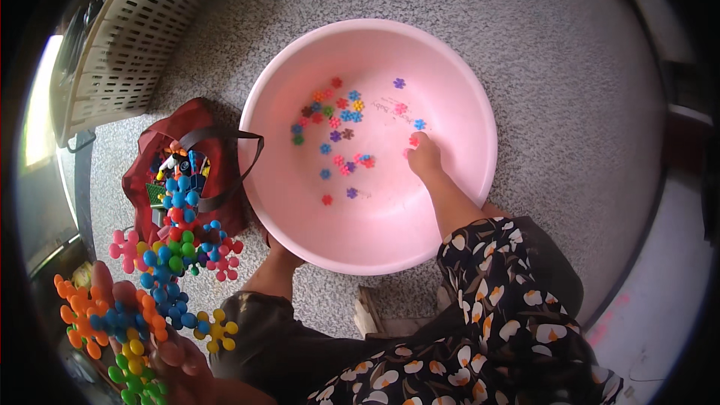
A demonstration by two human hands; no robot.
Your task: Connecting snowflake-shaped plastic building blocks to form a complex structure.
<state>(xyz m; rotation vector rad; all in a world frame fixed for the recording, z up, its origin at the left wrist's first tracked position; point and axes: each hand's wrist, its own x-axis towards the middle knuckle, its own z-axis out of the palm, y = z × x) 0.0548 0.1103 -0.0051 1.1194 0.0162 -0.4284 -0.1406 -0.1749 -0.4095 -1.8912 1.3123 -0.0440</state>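
My left hand is closed around a cluster of joined flower-shaped building pieces in blue, orange, green, yellow, pink and red, held up at the lower left. Reaching into the right side of a pink round tub, my right hand has its fingers drawn together at a red flower-shaped piece. A blue piece lies just beyond those fingertips. Several loose pieces of the same kind are scattered over the tub's floor, mostly to the left of this hand.
Left of the tub, a dark red bag stands with its top gaping and mixed toys inside; its dark handle hangs over the tub's rim. A pale perforated plastic basket is at the upper left. Speckled grey floor surrounds the tub.
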